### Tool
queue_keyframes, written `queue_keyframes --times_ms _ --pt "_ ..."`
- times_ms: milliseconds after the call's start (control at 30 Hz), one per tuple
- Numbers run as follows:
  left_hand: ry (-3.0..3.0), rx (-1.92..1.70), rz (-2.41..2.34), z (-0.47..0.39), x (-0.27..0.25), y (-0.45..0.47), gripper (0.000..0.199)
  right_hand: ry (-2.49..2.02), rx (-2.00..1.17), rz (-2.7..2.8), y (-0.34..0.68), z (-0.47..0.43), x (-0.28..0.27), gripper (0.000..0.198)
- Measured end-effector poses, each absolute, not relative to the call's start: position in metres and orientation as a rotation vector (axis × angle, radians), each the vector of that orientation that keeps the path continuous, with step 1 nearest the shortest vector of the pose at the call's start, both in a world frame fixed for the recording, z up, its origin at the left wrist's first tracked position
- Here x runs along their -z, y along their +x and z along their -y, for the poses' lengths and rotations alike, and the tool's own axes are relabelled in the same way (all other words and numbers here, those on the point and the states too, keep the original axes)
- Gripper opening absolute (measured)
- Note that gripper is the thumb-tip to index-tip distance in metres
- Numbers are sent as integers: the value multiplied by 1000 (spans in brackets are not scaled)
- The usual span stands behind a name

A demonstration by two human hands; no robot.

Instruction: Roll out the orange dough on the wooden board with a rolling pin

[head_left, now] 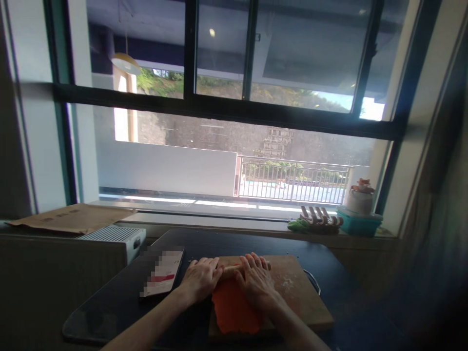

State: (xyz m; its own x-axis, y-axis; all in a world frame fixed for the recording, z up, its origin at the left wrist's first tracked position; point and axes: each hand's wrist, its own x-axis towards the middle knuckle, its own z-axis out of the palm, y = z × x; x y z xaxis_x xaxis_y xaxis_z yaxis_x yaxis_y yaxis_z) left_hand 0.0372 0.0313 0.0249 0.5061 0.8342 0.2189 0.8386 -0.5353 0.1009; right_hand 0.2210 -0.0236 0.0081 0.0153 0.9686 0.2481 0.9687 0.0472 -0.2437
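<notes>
A wooden rolling pin (231, 268) lies crosswise on a wooden cutting board (302, 302). My left hand (202, 278) is closed over its left end, and my right hand (256, 279) curls over it near the right end. Under and in front of the pin spreads a flat sheet of orange dough (236, 309) with an uneven edge. The right hand and wrist cover part of the sheet's right side. White flour-like smears mark the board to the right of that hand.
The board rests on a dark table (109, 302). A phone-like slab (164, 273), partly blurred out, lies left of the board. A metal handle (313, 282) juts from the board's right side. On the windowsill stand a brown rack (321, 222) and a teal box (360, 222).
</notes>
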Motion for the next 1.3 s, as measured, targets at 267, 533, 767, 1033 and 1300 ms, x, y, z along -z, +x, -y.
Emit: queue_keyframes --times_ms 267,533,767,1033,1300 --pt "-2650 340 1617 -46 -33 44 53 -2013 -52 1986 219 3 -19 55" --pt "-2641 306 1668 -64 -36 54 54 -2053 -26 1950 217 -26 -27 51" --pt "-2732 506 1442 -29 -19 38 49 -1793 107 2018 227 37 -3 46" --pt "-2843 251 1550 -28 -19 44 57 -1865 -12 2016 232 11 -27 37" --pt "-2681 292 1583 -75 -30 70 55 -2220 -92 1809 238 -49 -32 47"
